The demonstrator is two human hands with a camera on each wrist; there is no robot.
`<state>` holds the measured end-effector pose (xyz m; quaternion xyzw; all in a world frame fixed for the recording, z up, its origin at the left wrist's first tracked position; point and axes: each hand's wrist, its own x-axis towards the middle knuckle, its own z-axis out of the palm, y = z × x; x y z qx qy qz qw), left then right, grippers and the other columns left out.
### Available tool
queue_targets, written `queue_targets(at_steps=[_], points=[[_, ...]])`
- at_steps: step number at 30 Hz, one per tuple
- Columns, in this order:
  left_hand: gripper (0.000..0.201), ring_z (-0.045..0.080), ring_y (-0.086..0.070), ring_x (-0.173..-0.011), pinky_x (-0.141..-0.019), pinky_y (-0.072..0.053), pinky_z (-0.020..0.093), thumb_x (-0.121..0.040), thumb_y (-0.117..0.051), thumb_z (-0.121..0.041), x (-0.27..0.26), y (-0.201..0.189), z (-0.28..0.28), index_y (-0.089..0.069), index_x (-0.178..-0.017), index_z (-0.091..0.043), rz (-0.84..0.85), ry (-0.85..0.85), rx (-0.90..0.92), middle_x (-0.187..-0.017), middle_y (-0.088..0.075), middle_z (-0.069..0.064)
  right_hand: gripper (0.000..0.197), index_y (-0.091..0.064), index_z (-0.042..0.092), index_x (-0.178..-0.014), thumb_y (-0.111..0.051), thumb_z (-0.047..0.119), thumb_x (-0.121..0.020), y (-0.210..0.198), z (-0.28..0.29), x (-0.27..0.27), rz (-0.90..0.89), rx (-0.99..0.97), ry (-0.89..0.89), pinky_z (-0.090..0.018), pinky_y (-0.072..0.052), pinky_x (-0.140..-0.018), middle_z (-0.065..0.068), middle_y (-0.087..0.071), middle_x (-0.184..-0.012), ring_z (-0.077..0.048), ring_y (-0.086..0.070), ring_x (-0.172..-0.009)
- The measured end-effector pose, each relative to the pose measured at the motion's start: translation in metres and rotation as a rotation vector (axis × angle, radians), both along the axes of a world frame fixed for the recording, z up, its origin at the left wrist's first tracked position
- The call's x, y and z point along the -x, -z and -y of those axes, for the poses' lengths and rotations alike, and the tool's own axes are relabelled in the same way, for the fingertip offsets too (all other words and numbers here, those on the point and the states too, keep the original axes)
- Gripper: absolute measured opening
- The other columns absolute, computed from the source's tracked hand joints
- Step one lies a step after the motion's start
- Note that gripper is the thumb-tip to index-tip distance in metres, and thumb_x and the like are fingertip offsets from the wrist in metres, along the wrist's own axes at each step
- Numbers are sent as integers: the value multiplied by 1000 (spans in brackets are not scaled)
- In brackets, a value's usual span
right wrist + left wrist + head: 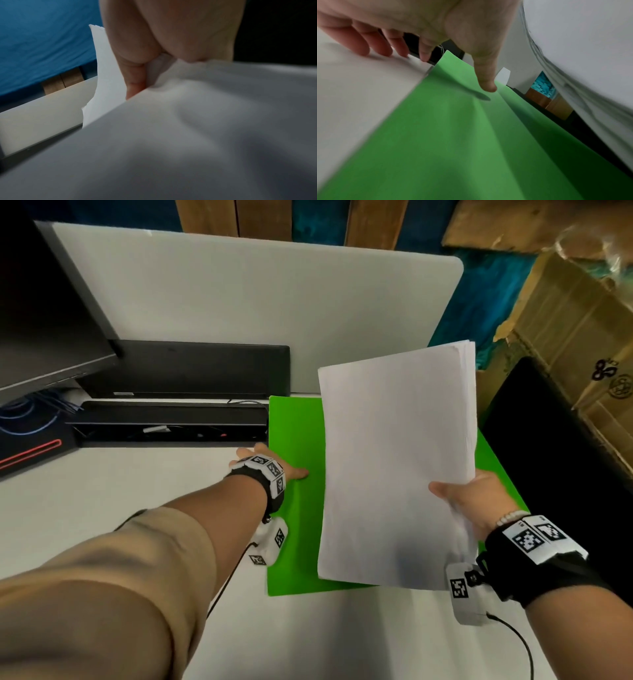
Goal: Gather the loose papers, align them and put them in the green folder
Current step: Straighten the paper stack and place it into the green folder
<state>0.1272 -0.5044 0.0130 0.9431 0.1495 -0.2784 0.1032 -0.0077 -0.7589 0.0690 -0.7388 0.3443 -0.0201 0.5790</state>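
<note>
A stack of white papers point(394, 467) hangs above the green folder point(294, 508), held at its right edge by my right hand point(469, 498), thumb on top and fingers hidden beneath. In the right wrist view the thumb pinches the papers point(188, 135). The folder lies opened flat on the white desk; its crease shows in the left wrist view as the green folder point(453, 135). My left hand point(267, 467) lies at the folder's left edge with straight fingers over the desk and the thumb point(486, 83) just above the green sheet. The papers point(590, 54) loom at the right of that view.
A black monitor point(44, 302) stands at the back left, with a black keyboard point(185, 368) and a black tray point(168, 422) behind the folder. A white divider panel point(239, 285) backs the desk. A black chair point(565, 457) and cardboard boxes point(575, 320) are at the right.
</note>
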Motion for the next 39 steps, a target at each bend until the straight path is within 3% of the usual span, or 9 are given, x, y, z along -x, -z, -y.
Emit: queue_targets(at_steps=[6, 12, 18, 23, 28, 31, 33, 35, 39], points=[[124, 35, -39, -127, -102, -41, 48, -46, -73, -72, -6, -1, 4, -19, -141, -14, -25, 27, 3, -135, -30, 16, 18, -64, 11, -74, -70, -6, -73, 9, -1, -5, -5, -28, 26, -39, -52, -74, -12, -66, -76, -27, -61, -66], [139, 35, -35, -130, -105, -39, 47, -44, -69, -78, -7, 2, 2, -1, -148, -14, -19, 85, -117, -140, -26, 17, 19, -63, 12, -74, -69, -6, -73, 9, -1, -11, 14, -26, 28, -30, -50, -62, -9, -65, -74, -25, -60, -63], [109, 34, -35, -130, -102, -39, 46, -56, -75, -64, -15, -11, -10, -23, -139, -15, -59, 245, -159, -137, -34, 15, 18, -64, 9, -78, -69, -7, -74, 15, 1, -11, 25, -48, 30, -35, -52, -72, -10, -65, -77, -26, -61, -68], [113, 36, -45, -125, -101, -43, 45, -49, -84, -53, -11, -7, -30, -26, -137, -12, -65, 144, -97, -136, -38, 17, 20, -63, 11, -74, -67, -9, -74, 22, 0, -10, 23, -62, 19, -31, -51, -66, -9, -64, -75, -24, -60, -65], [84, 32, -54, -118, -97, -46, 38, -66, -82, -32, 7, -14, -56, -37, -132, -5, -10, 85, 212, -131, -54, 15, 18, -63, 9, -77, -70, -8, -72, 29, 7, 2, -39, -17, 2, -37, -52, -72, -13, -65, -76, -24, -61, -60], [60, 27, -59, -111, -98, -46, 37, -76, -75, -17, 25, -24, -83, -47, -128, -11, 15, 96, 498, -126, -61, 11, 18, -63, 7, -80, -71, -7, -71, 35, 4, 13, -93, 25, -8, -24, -53, -53, -4, -67, -62, -11, -62, -40], [47, 27, -62, -106, -99, -47, 43, -81, -67, -4, 38, -37, -101, -53, -125, -12, 51, 79, 690, -122, -64, 12, 23, -66, 1, -91, -73, -5, -70, 41, -2, 19, -132, 44, -16, -31, -56, -61, 0, -68, -55, -17, -65, -47], [40, 26, -67, -87, -86, -54, 41, -83, -59, 6, 48, -49, -121, -56, -120, -11, 83, -23, 852, -105, -70, 10, 31, -65, -2, -99, -74, -3, -70, 45, -13, 23, -167, 57, -31, -42, -55, -77, -8, -67, -69, -28, -65, -65], [35, 8, -67, -50, -49, -57, 23, -86, -48, 13, 57, -77, -166, -55, -112, -10, 120, -150, 945, -73, -72, -2, 40, -63, -3, -107, -76, 3, -70, 47, -44, 28, -205, 126, -69, -40, -52, -84, -22, -67, -94, -38, -65, -89]])
